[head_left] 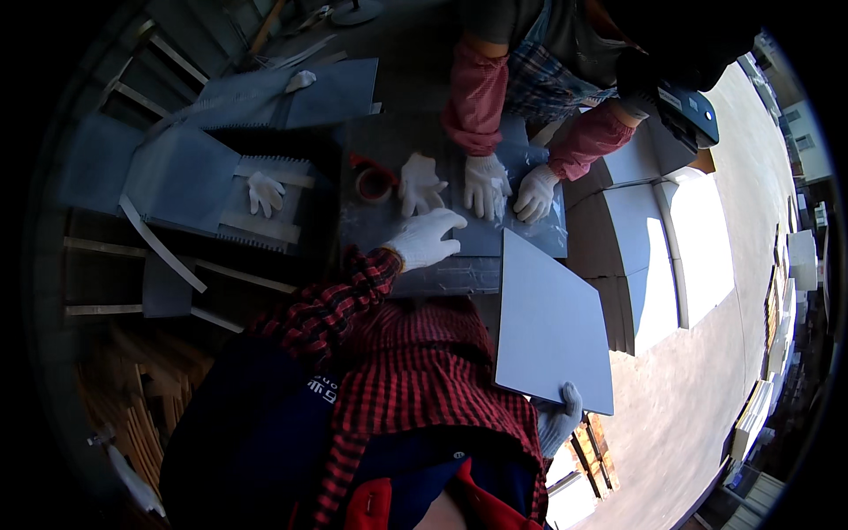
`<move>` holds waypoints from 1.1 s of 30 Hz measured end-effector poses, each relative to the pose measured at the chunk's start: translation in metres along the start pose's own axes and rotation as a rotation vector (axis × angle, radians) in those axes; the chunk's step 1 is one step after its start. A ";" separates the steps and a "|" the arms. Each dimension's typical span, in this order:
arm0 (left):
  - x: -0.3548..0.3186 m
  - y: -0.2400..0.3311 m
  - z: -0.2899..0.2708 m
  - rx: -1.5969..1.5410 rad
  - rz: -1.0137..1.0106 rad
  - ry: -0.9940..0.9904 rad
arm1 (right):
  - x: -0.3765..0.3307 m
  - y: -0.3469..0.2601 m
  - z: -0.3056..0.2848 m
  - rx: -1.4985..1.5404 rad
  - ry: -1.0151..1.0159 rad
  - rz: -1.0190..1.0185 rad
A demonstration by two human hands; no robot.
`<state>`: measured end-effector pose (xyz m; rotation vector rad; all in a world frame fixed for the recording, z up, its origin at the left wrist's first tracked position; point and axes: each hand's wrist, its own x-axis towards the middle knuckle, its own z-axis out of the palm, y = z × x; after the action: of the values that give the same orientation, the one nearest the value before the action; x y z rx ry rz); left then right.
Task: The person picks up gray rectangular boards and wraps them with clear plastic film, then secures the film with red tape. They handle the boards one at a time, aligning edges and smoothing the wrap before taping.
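My left hand (427,239), in a white knit glove, is over the near part of the dark worktable with its fingers apart and nothing seen in them. In my right hand (560,417), also gloved, is a flat light-grey board (556,327), gripped at its lower right corner. The board stands tilted beside the table's near right edge, and part of that hand is hidden behind it. Across from me, a co-worker's two gloved hands (486,187) rest on a grey sheet (549,231) on the table. A loose white glove (420,184) lies near my left hand.
A red tape dispenser (373,183) sits at the table's left. Further left are grey sheets (181,181) with toothed edges and another white glove (266,193). Stacks of grey boards (632,230) stand at the right, beside the sunlit floor (698,380).
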<state>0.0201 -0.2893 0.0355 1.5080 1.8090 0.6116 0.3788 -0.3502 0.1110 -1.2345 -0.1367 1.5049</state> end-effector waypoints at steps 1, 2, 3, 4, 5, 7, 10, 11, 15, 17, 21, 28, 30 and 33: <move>0.007 -0.011 0.007 0.037 -0.033 0.010 | -0.004 -0.001 0.016 -0.035 -0.006 -0.002; 0.012 -0.016 0.011 0.034 -0.060 0.003 | -0.004 -0.002 0.025 -0.068 -0.014 -0.001; 0.017 -0.019 0.014 0.031 -0.087 -0.003 | 0.005 -0.003 0.018 -0.089 -0.034 0.036; 0.023 -0.022 0.017 0.025 -0.111 -0.015 | 0.020 -0.005 0.004 -0.110 -0.048 0.069; 0.029 -0.025 0.021 0.016 -0.125 -0.006 | 0.030 -0.007 -0.005 -0.132 -0.062 0.100; 0.041 -0.027 0.027 -0.002 -0.156 0.010 | 0.040 -0.011 -0.009 -0.164 -0.064 0.133; 0.055 -0.024 0.029 0.010 -0.176 0.045 | 0.034 -0.017 0.016 -0.217 -0.083 0.160; 0.062 -0.029 0.034 0.094 -0.132 0.086 | 0.032 -0.020 0.025 -0.236 -0.092 0.165; 0.065 -0.030 0.045 0.230 0.034 0.157 | 0.055 -0.021 0.009 -0.224 -0.053 0.168; 0.060 -0.034 0.055 0.299 0.172 0.210 | 0.060 -0.024 0.017 -0.243 -0.049 0.191; 0.035 -0.030 0.080 0.202 0.185 0.349 | 0.082 -0.030 0.014 -0.349 -0.161 0.229; 0.002 -0.059 0.128 0.194 0.166 0.024 | 0.117 -0.033 0.029 -0.407 -0.339 0.404; 0.005 -0.050 0.123 0.301 0.137 -0.037 | 0.129 -0.032 0.032 -0.393 -0.383 0.444; 0.012 -0.047 0.125 0.416 0.112 -0.035 | 0.136 -0.027 0.052 -0.331 -0.462 0.467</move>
<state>0.0835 -0.2968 -0.0827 1.8895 1.9147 0.2650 0.3821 -0.2080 0.0703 -1.2029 -0.4405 2.2340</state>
